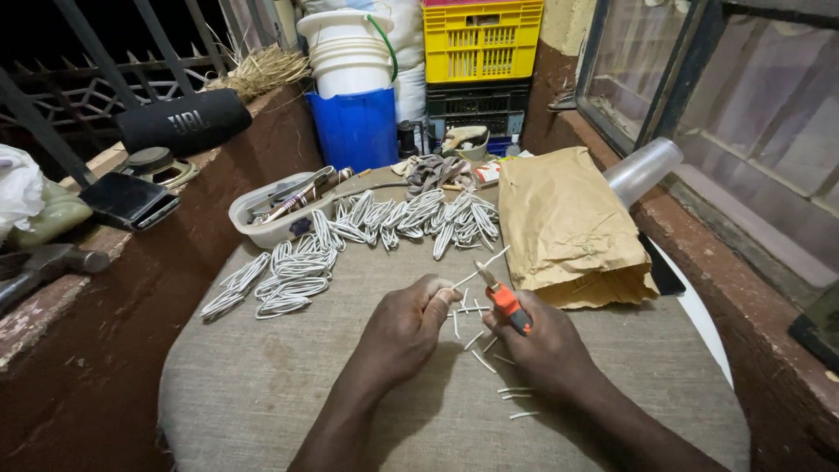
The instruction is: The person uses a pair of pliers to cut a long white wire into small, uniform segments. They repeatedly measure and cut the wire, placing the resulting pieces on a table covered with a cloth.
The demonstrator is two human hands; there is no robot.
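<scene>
Two hands work over the cloth [262, 385]: the left hand [404, 328] pinches a white wire [479, 269], the right hand [544, 350] grips orange-handled pliers [502, 299] closing on it.

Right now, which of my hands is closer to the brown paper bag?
Right. Your right hand, holding the orange-handled cutters, sits just below the brown paper bag's lower left edge. Your left hand, pinching a white wire, is farther to the left.
</scene>
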